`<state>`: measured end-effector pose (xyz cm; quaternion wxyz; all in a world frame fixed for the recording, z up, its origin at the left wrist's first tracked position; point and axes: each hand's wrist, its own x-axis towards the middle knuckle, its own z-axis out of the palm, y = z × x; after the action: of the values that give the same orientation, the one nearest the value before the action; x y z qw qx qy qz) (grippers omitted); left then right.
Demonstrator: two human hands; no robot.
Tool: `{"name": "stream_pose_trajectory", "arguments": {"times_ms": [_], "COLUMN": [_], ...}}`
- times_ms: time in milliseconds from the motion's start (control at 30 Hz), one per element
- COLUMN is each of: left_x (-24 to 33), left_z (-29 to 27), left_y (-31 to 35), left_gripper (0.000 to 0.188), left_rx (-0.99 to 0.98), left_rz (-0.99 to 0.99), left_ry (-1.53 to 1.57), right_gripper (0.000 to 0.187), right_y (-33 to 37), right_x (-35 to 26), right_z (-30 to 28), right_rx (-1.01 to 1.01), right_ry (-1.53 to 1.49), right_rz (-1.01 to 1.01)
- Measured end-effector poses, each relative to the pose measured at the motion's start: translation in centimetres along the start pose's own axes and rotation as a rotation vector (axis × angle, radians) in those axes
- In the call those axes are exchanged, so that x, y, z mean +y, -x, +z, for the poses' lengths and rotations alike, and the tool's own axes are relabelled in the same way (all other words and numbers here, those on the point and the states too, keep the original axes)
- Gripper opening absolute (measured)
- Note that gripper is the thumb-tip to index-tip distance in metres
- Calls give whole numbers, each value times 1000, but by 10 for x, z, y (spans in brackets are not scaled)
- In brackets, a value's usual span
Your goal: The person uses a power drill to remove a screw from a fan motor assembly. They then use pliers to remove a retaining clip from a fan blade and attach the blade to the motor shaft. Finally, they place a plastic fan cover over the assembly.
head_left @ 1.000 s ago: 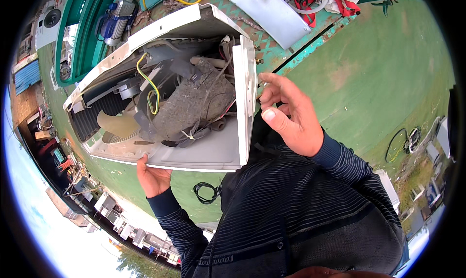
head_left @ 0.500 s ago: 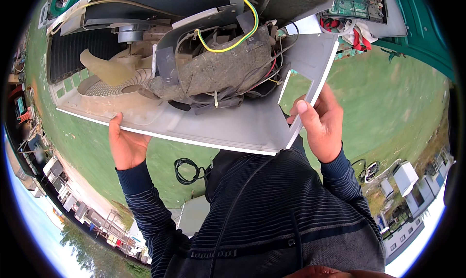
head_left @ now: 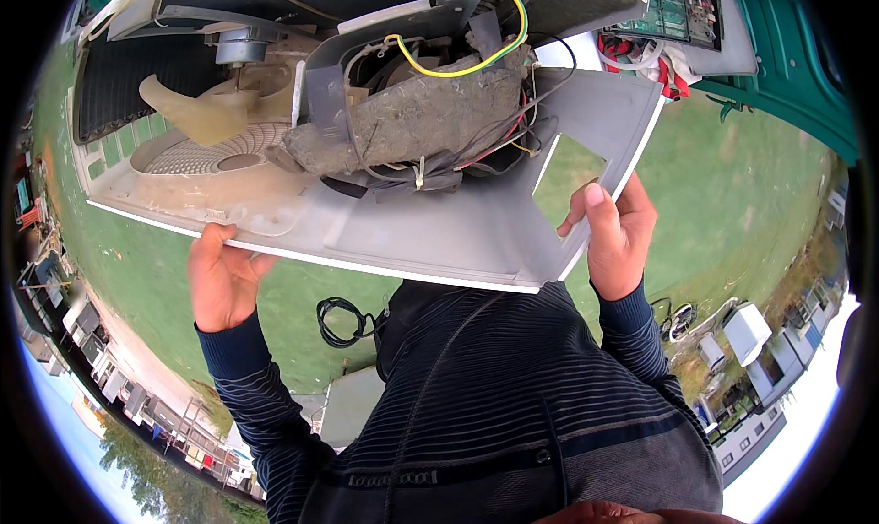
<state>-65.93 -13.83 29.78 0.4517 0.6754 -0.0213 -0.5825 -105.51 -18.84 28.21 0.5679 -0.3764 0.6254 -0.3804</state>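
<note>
A light-grey sheet-metal panel (head_left: 421, 240) is tilted below an opened air-conditioner unit. My left hand (head_left: 227, 281) pinches its near edge on the left, thumb on top. My right hand (head_left: 621, 236) grips the right edge, its fingertips showing through a rectangular cutout beside it. Above the panel's left part is a yellowed plastic fan (head_left: 197, 117) under its motor (head_left: 241, 48), over a round grille (head_left: 220, 151). To the right sits a bulky part wrapped in dirty grey padding (head_left: 426, 121), with dark wires bundled below it. A yellow-green wire (head_left: 458, 72) loops over it.
A circuit board in a tray (head_left: 682, 16) and red-and-white cloth (head_left: 676, 74) are at the upper right, by a teal metal part (head_left: 778, 66). Coiled black cable (head_left: 341, 324) lies on the green floor. A white box (head_left: 748, 332) stands farther right.
The panel's left corner has shifted left and its right corner right, with my hands still holding it. The yellow-green wire and padded part appear farther right. The view has shifted slightly.
</note>
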Motion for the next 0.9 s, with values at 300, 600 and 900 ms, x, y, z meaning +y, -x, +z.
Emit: {"name": "stream_pose_trajectory", "arguments": {"times_ms": [300, 600, 900], "left_x": [4, 6, 1], "left_z": [0, -8, 7], "left_y": [-4, -6, -8], "left_gripper": [36, 29, 26], "left_rx": [30, 68, 63], "left_rz": [30, 43, 99], "left_ry": [-55, -42, -18], "right_gripper": [44, 43, 36], "right_y": [12, 16, -15], "right_x": [6, -1, -1], "right_z": [12, 14, 8], "right_rx": [57, 54, 32], "right_ry": [-73, -110, -72], "right_rz": [17, -25, -120]}}
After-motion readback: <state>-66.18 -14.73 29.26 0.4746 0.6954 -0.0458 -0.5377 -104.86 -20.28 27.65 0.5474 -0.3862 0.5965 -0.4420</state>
